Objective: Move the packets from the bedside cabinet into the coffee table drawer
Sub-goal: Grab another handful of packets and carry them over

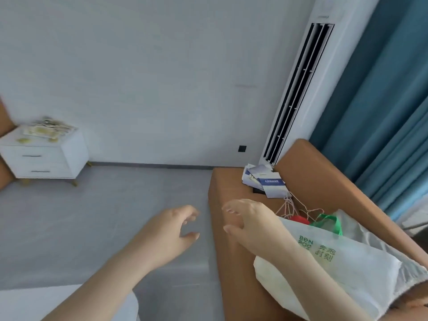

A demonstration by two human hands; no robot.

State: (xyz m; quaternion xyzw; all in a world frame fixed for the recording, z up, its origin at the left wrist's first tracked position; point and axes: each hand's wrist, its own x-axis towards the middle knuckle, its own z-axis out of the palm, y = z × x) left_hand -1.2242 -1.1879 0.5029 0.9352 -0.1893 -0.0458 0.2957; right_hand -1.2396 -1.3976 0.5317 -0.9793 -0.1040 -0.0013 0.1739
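Observation:
A white bedside cabinet [44, 158] with two drawers stands at the far left against the wall. A blurred pile of yellowish-green packets [47, 129] lies on its top. My left hand [172, 230] hovers over the grey floor in the middle of the view, fingers apart and empty. My right hand [247, 222] is just to its right, over the edge of an orange sofa, also spread and holding nothing. Both hands are far from the cabinet. No coffee table shows in this view.
An orange sofa [234, 251] fills the lower right, carrying a white bag with green print [335, 258], blue-white papers [266, 181] and wire hangers. A tall white air conditioner [298, 89] stands behind it beside teal curtains [382, 100]. Grey floor stretches between me and the cabinet.

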